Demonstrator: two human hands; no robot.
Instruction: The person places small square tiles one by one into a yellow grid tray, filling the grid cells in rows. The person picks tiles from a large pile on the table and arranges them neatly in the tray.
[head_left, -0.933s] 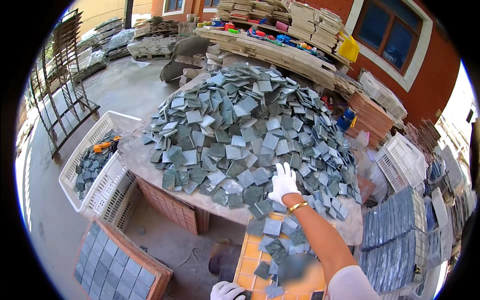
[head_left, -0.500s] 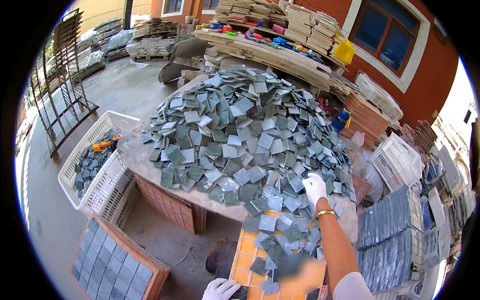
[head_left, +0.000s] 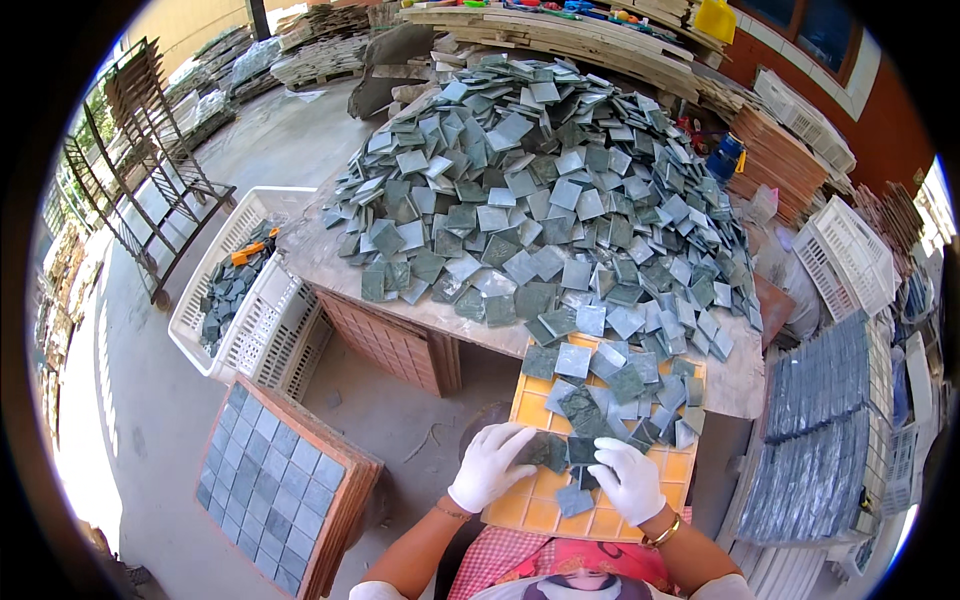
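A yellow tray [head_left: 532, 508] with a raised grid lies in front of me, its far edge at the table. Loose square grey-green stone tiles [head_left: 573, 360] are scattered over its upper part. My left hand [head_left: 490, 467], white-gloved, has its fingers closed at a dark tile [head_left: 545, 451] on the tray's left side. My right hand [head_left: 630, 482], also gloved, curls its fingers at the edge of another dark tile [head_left: 581, 450] just right of it. One lighter tile [head_left: 574, 500] rests askew on the grid below and between the hands. The fingertips partly hide what they grip.
A large heap of tiles [head_left: 520, 190] covers the table [head_left: 318, 232]. At left stand a white crate [head_left: 190, 335] of tiles, and a stack of boards whose top carries a tile grid [head_left: 262, 470]. Wrapped tile stacks [head_left: 805, 440] and a white crate [head_left: 850, 255] stand at right.
My right hand has come back from the heap to the tray. My left hand has moved from the tray's near left corner onto the tiles. The view has tilted down.
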